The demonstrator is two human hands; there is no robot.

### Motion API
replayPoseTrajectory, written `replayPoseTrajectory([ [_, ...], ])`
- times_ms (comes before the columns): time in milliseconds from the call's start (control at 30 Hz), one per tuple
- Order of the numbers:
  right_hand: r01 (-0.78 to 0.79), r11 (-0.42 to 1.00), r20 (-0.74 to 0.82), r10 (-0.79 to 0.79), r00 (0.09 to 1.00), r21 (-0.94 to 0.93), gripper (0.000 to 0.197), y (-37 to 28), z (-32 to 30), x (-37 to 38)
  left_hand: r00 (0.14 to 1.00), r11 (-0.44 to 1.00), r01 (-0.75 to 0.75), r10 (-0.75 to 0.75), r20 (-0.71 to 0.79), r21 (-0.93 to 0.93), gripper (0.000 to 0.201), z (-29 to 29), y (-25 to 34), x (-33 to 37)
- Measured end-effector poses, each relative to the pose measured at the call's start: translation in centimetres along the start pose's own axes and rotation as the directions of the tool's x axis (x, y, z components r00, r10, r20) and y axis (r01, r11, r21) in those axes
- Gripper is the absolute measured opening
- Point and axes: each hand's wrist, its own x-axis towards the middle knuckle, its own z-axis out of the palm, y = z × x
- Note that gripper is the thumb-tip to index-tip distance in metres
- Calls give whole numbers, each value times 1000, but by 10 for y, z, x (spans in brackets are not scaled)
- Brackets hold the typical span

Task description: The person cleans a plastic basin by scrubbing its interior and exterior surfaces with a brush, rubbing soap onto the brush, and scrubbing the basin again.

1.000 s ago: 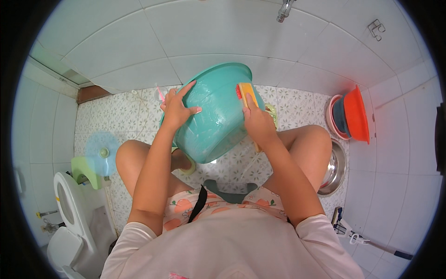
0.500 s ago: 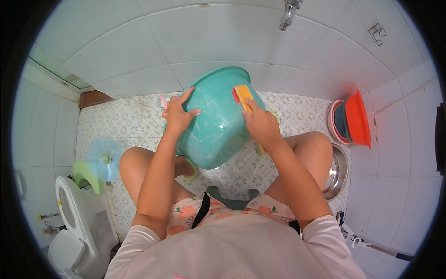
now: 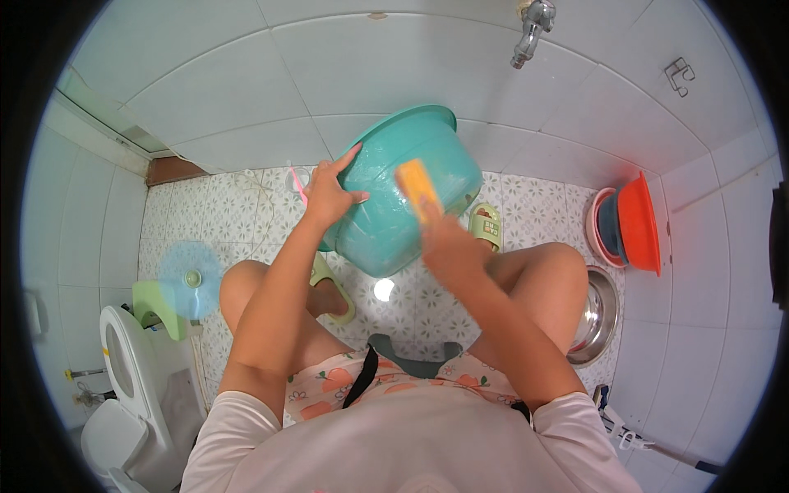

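Note:
A large teal plastic basin [image 3: 386, 242] is tilted on its side between my feet, its outer base and wall facing me, wet with whitish streaks. My left hand [image 3: 330, 199] grips it at the left near the rim, thumb spread over the outer wall. In my right hand [image 3: 454, 251], blurred by motion, is a yellow-orange scrub brush [image 3: 417, 185], held against or just over the basin's outer side. Its bristles are hidden now; the earlier frame shows them red. A pink-handled item [image 3: 298, 187] stands behind my left hand, partly covered.
Nested basins, the outermost orange-red [image 3: 641, 223], lean at the right wall above a steel bowl [image 3: 606, 316]. A tap [image 3: 532, 37] juts from the far wall. At left are a toilet [image 3: 123, 370], a green stool [image 3: 156, 302] and a bluish round cover [image 3: 191, 279]. Green slippers [image 3: 486, 228] flank the basin.
The brush in my right hand has moved left and slightly down across the basin. The basin has shifted right and up in the view, with the left hand keeping its hold.

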Motion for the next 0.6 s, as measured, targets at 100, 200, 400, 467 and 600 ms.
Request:
replayPoseTrajectory([
  [100,63,983,119,-42,992,-173,51,-17,5,-8,1000,1000,14,-14,0,16,91,-4,-6,2],
  [200,94,946,3,-98,995,-310,49,25,18,12,1000,999,0,0,2,42,94,-5,7,4],
  [400,-82,979,-65,71,995,-184,49,-8,0,18,1000,999,6,-4,-27,53,96,-4,-2,5],
  [467,-46,962,2,48,999,-270,48,-26,7,3,1000,999,9,-8,-18,37,94,-4,-2,6],
  [600,29,959,6,-28,1000,-283,49,-4,14,11,1000,1000,2,-2,19,9,93,-5,4,7],
])
